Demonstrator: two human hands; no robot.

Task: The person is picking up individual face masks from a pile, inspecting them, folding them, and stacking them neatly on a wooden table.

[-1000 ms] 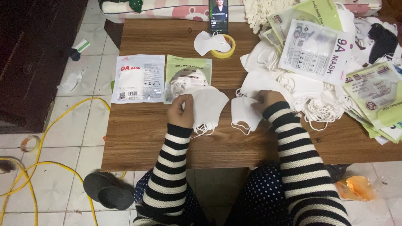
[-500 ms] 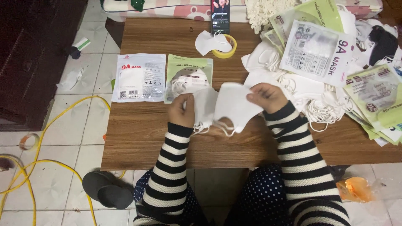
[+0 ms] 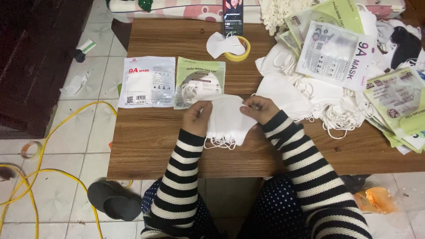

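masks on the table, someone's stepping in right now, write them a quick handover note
Left hand: grips the left edge of a small stack of white masks, held just over the wooden table.
Right hand: pinches the stack's upper right edge.
Nearby: two flat sealed mask packets lie beyond the hands; a loose mask pile and empty pouches sit to the right; a tape roll at the far edge.
Done: two packets look filled.
Left: the held stack is not in a pouch; many loose masks remain.
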